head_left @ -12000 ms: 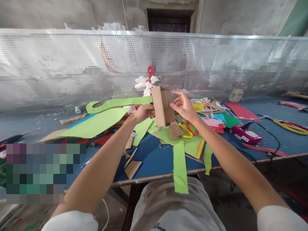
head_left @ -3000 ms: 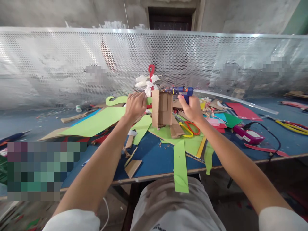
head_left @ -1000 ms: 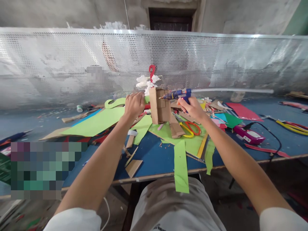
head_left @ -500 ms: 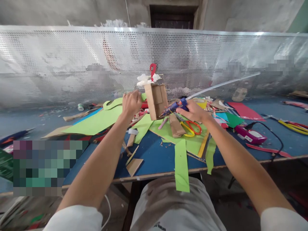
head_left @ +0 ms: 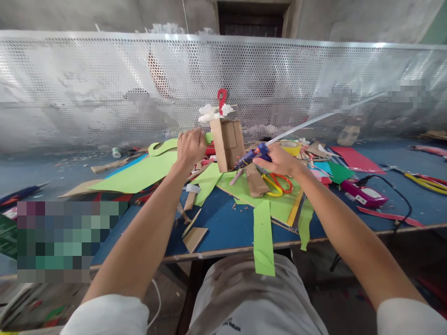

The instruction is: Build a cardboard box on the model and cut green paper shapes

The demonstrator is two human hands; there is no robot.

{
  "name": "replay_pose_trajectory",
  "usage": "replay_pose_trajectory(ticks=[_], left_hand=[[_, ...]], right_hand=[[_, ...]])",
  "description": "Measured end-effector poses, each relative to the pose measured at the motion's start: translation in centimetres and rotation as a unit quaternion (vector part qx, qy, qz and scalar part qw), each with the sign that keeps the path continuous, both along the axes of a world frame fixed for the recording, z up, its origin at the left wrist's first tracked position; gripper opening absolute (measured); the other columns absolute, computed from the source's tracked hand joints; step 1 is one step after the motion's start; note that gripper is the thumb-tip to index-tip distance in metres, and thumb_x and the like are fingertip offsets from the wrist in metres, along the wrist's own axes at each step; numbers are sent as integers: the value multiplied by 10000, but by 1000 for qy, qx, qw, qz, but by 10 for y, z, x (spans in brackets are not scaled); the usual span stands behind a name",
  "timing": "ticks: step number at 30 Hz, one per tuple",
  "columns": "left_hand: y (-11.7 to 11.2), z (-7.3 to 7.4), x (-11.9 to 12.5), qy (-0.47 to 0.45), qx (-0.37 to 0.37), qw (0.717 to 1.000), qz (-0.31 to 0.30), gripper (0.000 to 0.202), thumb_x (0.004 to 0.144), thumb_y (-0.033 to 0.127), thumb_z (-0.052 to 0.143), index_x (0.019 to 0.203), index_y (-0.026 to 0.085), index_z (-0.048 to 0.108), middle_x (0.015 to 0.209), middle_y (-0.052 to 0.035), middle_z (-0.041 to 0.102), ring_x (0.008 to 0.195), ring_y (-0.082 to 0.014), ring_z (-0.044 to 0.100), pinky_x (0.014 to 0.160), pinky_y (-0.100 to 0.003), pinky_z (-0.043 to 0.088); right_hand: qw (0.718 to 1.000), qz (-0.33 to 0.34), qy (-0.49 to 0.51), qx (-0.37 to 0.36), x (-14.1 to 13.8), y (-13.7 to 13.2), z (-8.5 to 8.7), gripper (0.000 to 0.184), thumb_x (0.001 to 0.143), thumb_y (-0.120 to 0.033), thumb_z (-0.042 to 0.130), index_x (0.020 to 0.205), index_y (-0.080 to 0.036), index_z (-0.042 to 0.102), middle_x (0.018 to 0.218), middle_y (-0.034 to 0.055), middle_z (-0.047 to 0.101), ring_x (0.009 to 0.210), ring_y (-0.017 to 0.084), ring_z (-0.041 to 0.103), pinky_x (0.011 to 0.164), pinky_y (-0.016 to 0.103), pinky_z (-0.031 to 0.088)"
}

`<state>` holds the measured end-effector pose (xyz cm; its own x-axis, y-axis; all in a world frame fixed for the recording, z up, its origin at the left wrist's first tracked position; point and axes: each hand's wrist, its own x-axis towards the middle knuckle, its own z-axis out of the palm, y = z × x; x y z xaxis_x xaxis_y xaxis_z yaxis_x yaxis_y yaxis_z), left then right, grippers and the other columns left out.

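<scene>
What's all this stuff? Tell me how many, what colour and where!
Table: one, blue, below
Open cardboard box: one, brown, centre
Plastic glue gun: one, blue, right of box
Long glue stick: one, clear, behind gun
Hooked paper strip: one, green, left of box
Paper sheets: several, mostly green, table
Cardboard scraps: several, brown, scattered
Scissor loops: two, yellow and orange, right
Boxy power socket: one, magenta, right
Curled ornament: one, red, behind box
Fluffy pieces: several, white, around ornament
Perforated metal screen: one, silver, behind table
Left hand: one, bare, closed on strip
Right hand: one, bare, gripping gun
Sleeves: two, white, bottom corners
</scene>
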<state>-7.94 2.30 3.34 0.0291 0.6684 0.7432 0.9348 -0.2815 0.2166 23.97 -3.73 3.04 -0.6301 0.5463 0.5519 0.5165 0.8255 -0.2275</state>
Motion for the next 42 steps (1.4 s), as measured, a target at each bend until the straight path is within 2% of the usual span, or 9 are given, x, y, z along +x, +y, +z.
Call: replay_pose_trajectory(ticks=[5, 10, 20, 28, 36, 42], left_hand=[[-1, 0, 0, -2, -11, 1000, 5, 363, 1084, 349, 306, 924, 234, 611, 1029, -151, 741, 1083, -340, 640, 955, -446, 357], [-1, -1, 1, 8, 1, 1000, 7, 373, 1078, 343, 302, 946, 234, 633, 1020, -150, 749, 1077, -343, 646, 942, -445, 369], [1, -1, -2, 3, 2, 1000, 10, 395, 1079, 358, 283, 976, 233, 644, 1029, -157, 744, 1082, -342, 646, 956, -447, 374], [-2, 0, 1, 3, -6, 1000, 3, 397, 1080, 366, 284, 968, 237, 642, 1018, -153, 740, 1097, -351, 641, 978, -461, 369], [1, -2, -2, -12, -9, 1000, -2, 389, 1079, 367, 294, 974, 240, 645, 1027, -158, 738, 1130, -350, 632, 967, -449, 363], [3, -4, -3, -10, -2, 1000, 8, 416, 1091, 385, 277, 990, 238, 653, 1057, -154, 741, 1130, -342, 635, 968, -439, 368]], right_hand=[[1000, -12, -3, 18, 6, 4, -1, 370, 1017, -502, 564, 785, -216, 531, 709, 4, 540, 671, 169, 477, 696, 334, 334], [1000, -2, -4, 13, -2, -3, 1, 407, 1018, -515, 547, 742, -225, 477, 679, -7, 491, 634, 159, 456, 675, 333, 327], [999, -26, 0, 21, 11, 2, 1, 373, 1020, -507, 561, 808, -201, 589, 729, 7, 567, 673, 169, 485, 691, 326, 348], [1000, -11, -8, 9, -2, -2, 1, 398, 1017, -508, 561, 748, -220, 507, 697, 0, 524, 659, 164, 464, 690, 331, 337], [999, -32, 8, 20, 15, 5, 1, 370, 1013, -525, 585, 835, -203, 616, 716, 2, 550, 686, 175, 475, 694, 328, 341], [999, -5, 27, -25, 18, 4, 1, 339, 1006, -499, 620, 863, -193, 643, 717, -13, 531, 685, 162, 449, 678, 314, 329]])
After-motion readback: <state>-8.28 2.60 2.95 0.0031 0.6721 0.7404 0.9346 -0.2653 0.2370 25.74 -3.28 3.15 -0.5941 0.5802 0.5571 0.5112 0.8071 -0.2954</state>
